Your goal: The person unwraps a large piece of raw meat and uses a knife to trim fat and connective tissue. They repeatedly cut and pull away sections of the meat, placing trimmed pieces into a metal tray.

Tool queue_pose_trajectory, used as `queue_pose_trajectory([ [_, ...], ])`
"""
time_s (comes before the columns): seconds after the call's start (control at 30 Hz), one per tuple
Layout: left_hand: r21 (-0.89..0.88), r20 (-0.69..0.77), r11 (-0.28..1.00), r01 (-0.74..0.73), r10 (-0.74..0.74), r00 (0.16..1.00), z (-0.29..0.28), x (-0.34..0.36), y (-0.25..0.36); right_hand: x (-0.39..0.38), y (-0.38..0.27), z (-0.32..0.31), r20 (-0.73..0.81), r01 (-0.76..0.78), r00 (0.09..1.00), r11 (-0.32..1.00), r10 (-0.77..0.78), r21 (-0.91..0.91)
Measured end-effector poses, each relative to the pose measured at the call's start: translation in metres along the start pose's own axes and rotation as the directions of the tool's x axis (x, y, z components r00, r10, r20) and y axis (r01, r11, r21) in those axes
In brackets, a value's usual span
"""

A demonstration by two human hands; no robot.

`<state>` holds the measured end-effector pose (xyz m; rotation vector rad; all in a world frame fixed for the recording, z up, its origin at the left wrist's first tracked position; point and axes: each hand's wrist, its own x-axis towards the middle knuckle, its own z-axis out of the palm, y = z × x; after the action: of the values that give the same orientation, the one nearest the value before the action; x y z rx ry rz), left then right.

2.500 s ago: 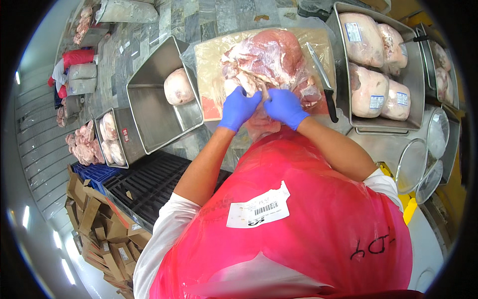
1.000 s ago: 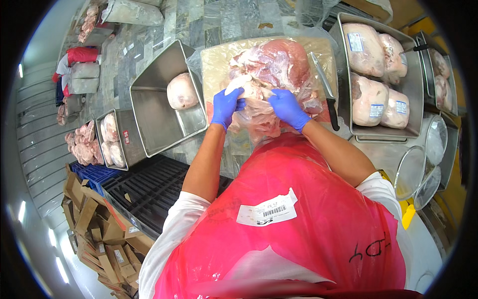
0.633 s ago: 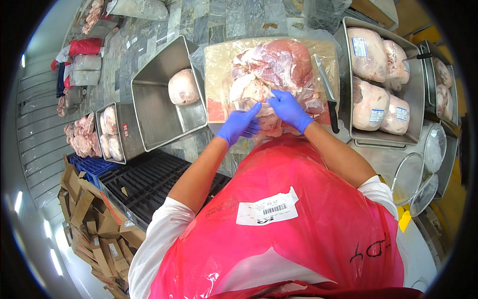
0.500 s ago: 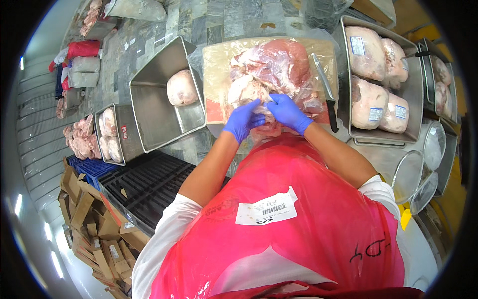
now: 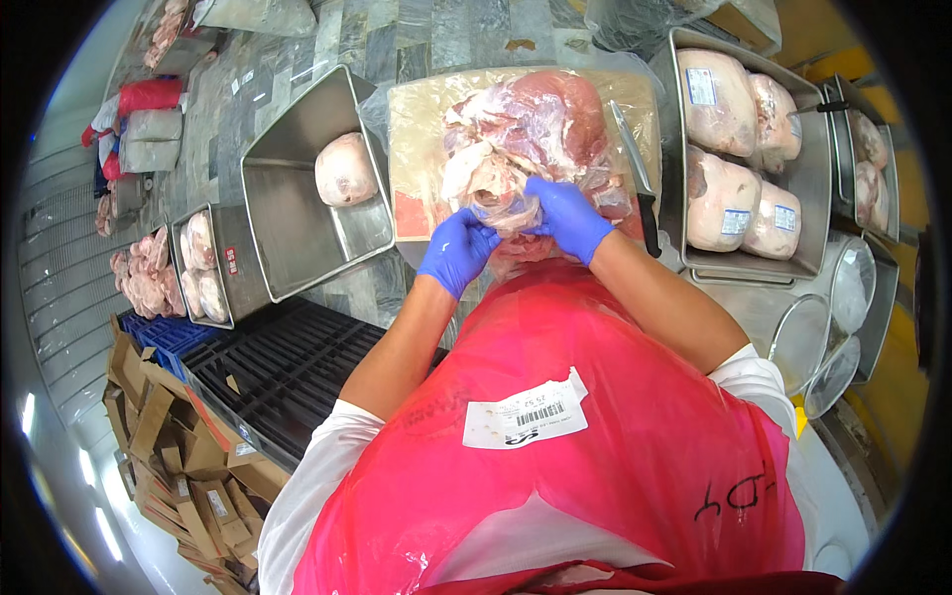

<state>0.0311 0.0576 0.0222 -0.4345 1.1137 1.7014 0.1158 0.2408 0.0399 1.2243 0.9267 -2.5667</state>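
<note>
A large pink and red cut of raw meat lies on the tan cutting board, with clear plastic spread about it. Nearest me is a paler, fatty meat piece with a hollow in its near side. My left hand, in a blue glove, has its fingers curled at this piece's lower left edge. From the right, my right hand, gloved too, grips the same edge, partly hiding its own fingertips. To the right lies a knife with a black handle, touched by neither hand.
A steel tub holding one wrapped meat piece stands left; another tub with several labelled wrapped pieces stands right. Lower left are a black pallet and a heap of torn cardboard. Round-rimmed clear containers sit lower right.
My left hand has moved down and left, away from my right hand. The pale piece's near side has opened out, showing its hollow. The whole view has shifted slightly.
</note>
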Motion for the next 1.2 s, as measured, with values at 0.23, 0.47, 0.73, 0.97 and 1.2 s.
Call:
queue_pose_trajectory([
  [0.23, 0.169, -0.256, 0.968, 0.183, -0.136, 0.957, 0.024, -0.019, 0.026, 0.034, -0.017, 0.022, -0.032, 0.08, 0.991, 0.772, -0.129, -0.63],
  [0.47, 0.493, -0.343, 0.855, 0.162, 0.02, 0.939, 0.017, 0.006, 0.039, 0.073, -0.024, 0.017, 0.654, 0.456, 0.742, -0.826, 0.147, -0.332],
  [0.73, 0.803, -0.341, 0.56, 0.203, 0.153, 0.927, 0.005, 0.034, 0.046, 0.071, 0.01, 0.001, 0.45, 0.384, 0.807, -0.24, -0.381, -0.892],
  [0.97, 0.789, -0.2, 0.596, -0.149, 0.478, 0.855, 0.001, 0.038, 0.06, 0.038, 0.0, 0.012, 0.221, 0.435, 0.829, 0.344, -0.513, -0.832],
  [1.2, 0.601, -0.083, 0.724, -0.338, 0.477, 0.875, 0.021, 0.024, 0.062, 0.03, -0.011, -0.002, 0.328, 0.486, 0.802, 0.224, -0.5, -0.845],
])
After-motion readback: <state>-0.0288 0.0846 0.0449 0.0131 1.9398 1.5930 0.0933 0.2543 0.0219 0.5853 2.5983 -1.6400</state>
